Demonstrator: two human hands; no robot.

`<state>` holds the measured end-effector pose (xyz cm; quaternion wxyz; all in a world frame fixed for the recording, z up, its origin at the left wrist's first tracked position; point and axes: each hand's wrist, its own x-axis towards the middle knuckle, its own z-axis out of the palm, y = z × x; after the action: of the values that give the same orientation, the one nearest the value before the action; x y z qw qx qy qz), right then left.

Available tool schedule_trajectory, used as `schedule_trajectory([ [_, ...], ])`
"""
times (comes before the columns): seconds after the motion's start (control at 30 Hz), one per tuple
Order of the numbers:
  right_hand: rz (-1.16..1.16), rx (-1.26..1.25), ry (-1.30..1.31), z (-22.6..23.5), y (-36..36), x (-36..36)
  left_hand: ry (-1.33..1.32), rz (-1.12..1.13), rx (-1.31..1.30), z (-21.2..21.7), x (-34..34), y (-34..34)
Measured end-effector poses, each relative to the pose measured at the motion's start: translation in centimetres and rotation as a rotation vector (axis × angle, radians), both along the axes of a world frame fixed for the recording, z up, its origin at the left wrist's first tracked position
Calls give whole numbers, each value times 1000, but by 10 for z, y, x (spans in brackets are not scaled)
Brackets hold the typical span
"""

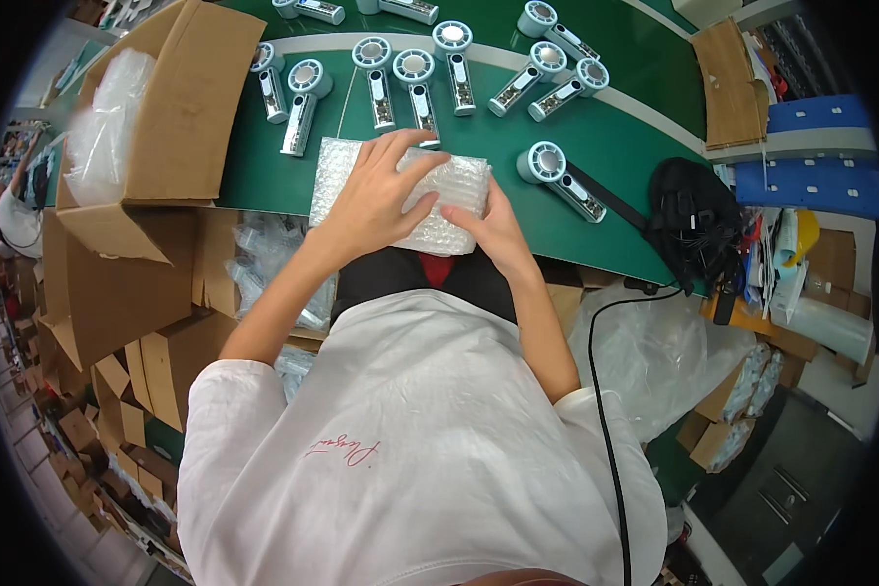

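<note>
From where I'm standing, the bubble wrap (pixel 464 177) is sitting right at the near edge of the green table (pixel 273 171), so a loose grip could be sending it lapward. The left hand (pixel 376 190) is resting on top, fingers wide; the right hand (pixel 499 231) is holding its right side.

We see the wrap (pixel 464 184): a left hand (pixel 376 192) spread on its top, a right hand (pixel 490 227) gripping its right side, thumb uppermost. Beyond the wrap, we note fans (pixel 414 66) on a table (pixel 273 176); right of the wrap, one fan (pixel 547 163), then a bag (pixel 693 220); left, an open box (pixel 186 107).
</note>
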<state>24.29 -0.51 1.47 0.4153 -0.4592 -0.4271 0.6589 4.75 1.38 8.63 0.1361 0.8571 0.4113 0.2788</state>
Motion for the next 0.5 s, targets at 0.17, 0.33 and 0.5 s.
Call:
schedule_trajectory([
  [0.17,-47,47,-314,16,-6,-4,-188,247,-289,-29,34,-25],
  [0.33,-78,64,-498,4,-6,-8,-197,367,-400,-37,51,-20],
  [0.5,13,178,-367,2,0,15,-250,151,-234,-26,22,-10],
])
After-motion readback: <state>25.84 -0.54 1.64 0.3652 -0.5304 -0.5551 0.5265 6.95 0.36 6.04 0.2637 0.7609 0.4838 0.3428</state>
